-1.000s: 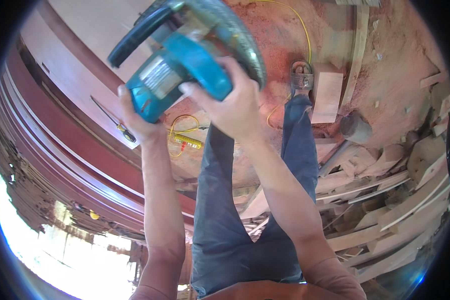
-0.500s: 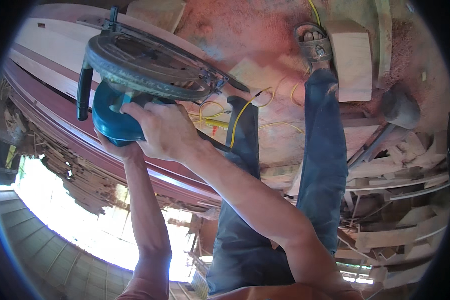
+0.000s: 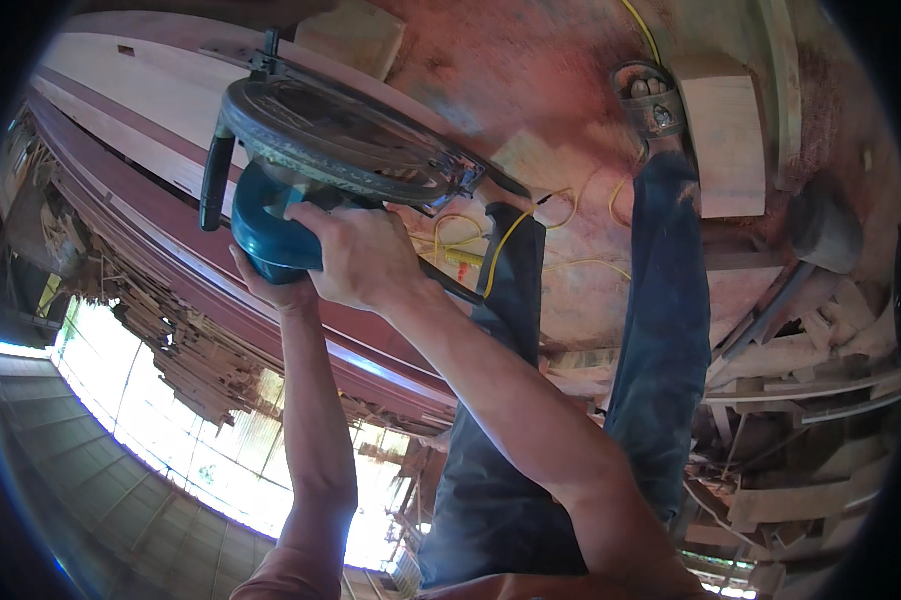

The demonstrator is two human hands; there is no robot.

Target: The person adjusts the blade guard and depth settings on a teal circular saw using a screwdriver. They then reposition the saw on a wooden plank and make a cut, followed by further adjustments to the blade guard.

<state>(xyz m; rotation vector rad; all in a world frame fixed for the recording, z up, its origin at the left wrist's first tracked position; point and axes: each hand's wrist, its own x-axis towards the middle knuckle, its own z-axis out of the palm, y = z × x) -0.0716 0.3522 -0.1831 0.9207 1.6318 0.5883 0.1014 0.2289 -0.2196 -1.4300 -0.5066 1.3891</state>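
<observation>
A teal circular saw (image 3: 270, 235) with a large dark round guard is held at the upper left, tilted beside long timber boards (image 3: 160, 75). My right hand (image 3: 365, 255) is closed around its rear handle, the thumb side against the teal motor housing. My left hand (image 3: 280, 288) supports the housing from beneath, its fingers partly hidden behind it. A black side handle (image 3: 216, 180) sticks out from the saw with no hand on it. The saw's blade is mostly covered by the guard and frame, and whether it spins I cannot tell.
A yellow cord (image 3: 505, 240) loops over the reddish, dusty floor by my legs. Near my sandalled foot (image 3: 655, 100) lies a thick wood block (image 3: 727, 145). A mallet-like dark tool (image 3: 820, 230) and scrap wood (image 3: 820, 490) lie at right.
The whole scene has shifted rightward and slightly down in view, the saw and hands with it. Both hands keep the same hold on the saw.
</observation>
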